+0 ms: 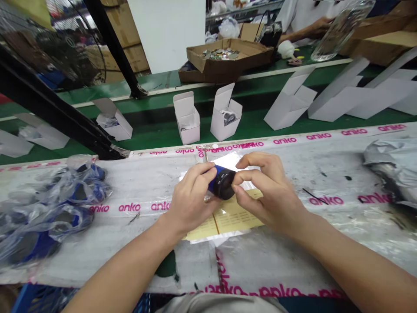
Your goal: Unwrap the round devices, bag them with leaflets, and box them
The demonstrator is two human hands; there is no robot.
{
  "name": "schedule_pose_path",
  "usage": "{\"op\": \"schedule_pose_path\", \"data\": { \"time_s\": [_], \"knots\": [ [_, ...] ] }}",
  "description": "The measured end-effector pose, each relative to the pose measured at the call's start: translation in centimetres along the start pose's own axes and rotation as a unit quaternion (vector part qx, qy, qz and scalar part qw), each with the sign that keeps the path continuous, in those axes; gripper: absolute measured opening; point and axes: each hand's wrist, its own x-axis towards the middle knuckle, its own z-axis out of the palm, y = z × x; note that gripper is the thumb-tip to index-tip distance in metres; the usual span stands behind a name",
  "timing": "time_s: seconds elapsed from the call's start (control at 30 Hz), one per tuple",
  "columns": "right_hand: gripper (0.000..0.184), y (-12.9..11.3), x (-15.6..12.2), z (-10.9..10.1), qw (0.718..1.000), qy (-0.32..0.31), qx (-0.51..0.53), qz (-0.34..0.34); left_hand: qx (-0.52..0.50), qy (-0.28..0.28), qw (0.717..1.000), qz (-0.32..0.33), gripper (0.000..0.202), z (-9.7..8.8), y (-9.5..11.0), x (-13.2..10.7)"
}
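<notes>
A short blue cylinder [222, 182] with a black end marked ON and OFF is held over the middle of the table. My left hand [194, 195] wraps round its blue body from the left, with the black end turned towards my right hand [265, 191]. The right thumb and forefinger are pinched together at the edge of that black end; anything between them is too small to tell. Beneath both hands lies a yellow sheet of printed labels [228, 219] on white backing.
Bagged blue and black items [70, 204] are piled on the left of the table. Open white boxes, one of them a white box [225, 119] with a dark item inside, stand along the green conveyor [156, 126]. A blurred grey bundle [394, 169] lies right. Behind, a person's arm [306, 32] shows.
</notes>
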Motion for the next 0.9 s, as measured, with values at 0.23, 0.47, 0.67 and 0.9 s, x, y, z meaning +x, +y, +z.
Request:
{"op": "schedule_pose_path", "data": {
  "time_s": [0.23,0.47,0.67,0.9],
  "knots": [
    [0.014,-0.05,-0.08,-0.06,1.0,-0.01,0.012,-0.013,0.004,0.021,1.0,-0.016,0.044,0.13,-0.06,0.09],
    [0.025,-0.05,-0.25,0.26,0.996,0.029,0.076,0.039,0.006,0.025,1.0,-0.016,0.043,-0.01,-0.12,0.15],
    [0.027,-0.53,-0.11,0.55,0.988,0.033,0.136,0.072,0.018,0.016,1.0,-0.014,0.043,0.0,0.1,0.09],
    [0.027,-0.81,0.15,0.19,0.99,0.009,0.126,0.067,0.035,0.013,0.999,0.002,0.039,0.03,0.32,0.16]
  ]
}}
